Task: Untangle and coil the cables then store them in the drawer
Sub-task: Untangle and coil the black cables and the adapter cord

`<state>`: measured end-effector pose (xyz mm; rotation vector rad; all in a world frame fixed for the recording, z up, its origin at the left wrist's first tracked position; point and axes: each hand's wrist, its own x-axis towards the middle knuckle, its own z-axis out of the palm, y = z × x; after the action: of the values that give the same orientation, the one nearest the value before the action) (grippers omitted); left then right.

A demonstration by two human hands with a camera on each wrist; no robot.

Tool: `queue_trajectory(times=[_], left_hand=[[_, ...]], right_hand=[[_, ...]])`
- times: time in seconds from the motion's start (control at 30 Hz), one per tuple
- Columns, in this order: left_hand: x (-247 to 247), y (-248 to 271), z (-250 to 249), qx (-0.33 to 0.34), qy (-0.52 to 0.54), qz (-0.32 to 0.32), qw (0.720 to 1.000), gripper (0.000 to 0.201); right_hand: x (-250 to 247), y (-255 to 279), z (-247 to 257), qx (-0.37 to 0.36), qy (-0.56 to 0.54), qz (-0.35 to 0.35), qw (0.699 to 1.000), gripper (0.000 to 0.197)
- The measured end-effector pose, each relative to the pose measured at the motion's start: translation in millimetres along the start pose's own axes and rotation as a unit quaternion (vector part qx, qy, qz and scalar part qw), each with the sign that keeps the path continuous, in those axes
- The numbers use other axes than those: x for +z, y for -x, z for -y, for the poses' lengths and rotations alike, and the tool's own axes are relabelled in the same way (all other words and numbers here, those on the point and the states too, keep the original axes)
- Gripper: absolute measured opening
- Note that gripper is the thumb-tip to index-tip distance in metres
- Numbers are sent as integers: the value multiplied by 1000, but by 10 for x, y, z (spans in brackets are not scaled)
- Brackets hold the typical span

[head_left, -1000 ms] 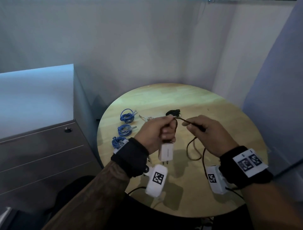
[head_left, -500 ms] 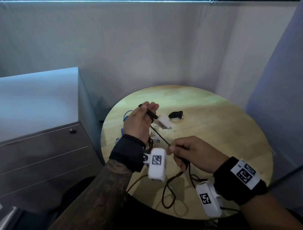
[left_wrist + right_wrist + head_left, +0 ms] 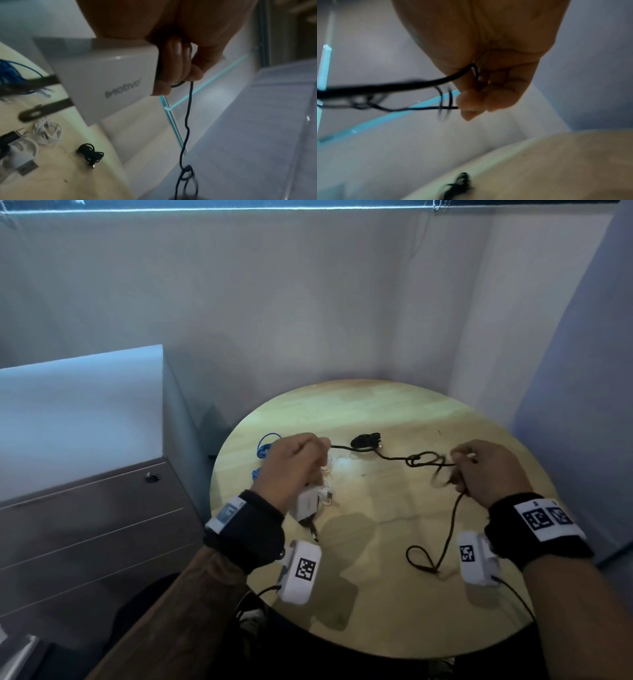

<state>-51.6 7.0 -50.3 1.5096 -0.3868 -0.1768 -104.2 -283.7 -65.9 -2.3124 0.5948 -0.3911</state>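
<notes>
Black cable (image 3: 394, 457) now runs taut between your hands, which have spread wide from half a second ago; a knot (image 3: 423, 460) sits near your right hand (image 3: 489, 470), so untangling isn't finished. Your left hand (image 3: 291, 467) curls round the cable and the white charger (image 3: 306, 503). Your right pinches the cable's other stretch, slack looping below it. Beyond your left hand lie a coiled black cable (image 3: 366, 440) and blue coils (image 3: 263, 445) on the wood table (image 3: 394, 594). The closed drawers (image 3: 85, 525) stand left of it, grey walls behind.
</notes>
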Motion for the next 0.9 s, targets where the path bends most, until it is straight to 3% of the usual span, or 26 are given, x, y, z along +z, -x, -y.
queue_trajectory(times=[0.07,0.17,0.23,0.3,0.4,0.57,0.63,0.7,0.8,0.9], left_hand=[[-68,2,-53,0,81,-22,996,48],[-173,-43,-69,-10,169,-61,984,33],[-168,-56,-27,-29,174,-60,982,33],[-77,-40,24,-51,156,-44,985,35],[95,-29,78,-80,157,-8,984,35],[293,-76,109,-126,218,27,967,34],[356,-92,106,-128,231,31,964,33],[391,-120,99,-122,244,25,962,32],[407,-156,104,-119,269,15,956,31],[361,-166,77,-113,296,7,949,33]], right_hand=[[-33,-151,-215,64,102,43,992,20],[3,-198,-384,123,217,164,955,16],[50,-167,-349,84,310,182,929,17],[82,-76,-197,37,327,143,934,18],[150,94,47,-20,272,105,956,23],[297,417,344,-121,66,87,987,34],[321,532,464,-88,-80,133,984,28],[377,623,530,-14,-207,228,951,22],[535,706,537,4,-227,306,924,26],[644,705,553,29,-265,295,918,25]])
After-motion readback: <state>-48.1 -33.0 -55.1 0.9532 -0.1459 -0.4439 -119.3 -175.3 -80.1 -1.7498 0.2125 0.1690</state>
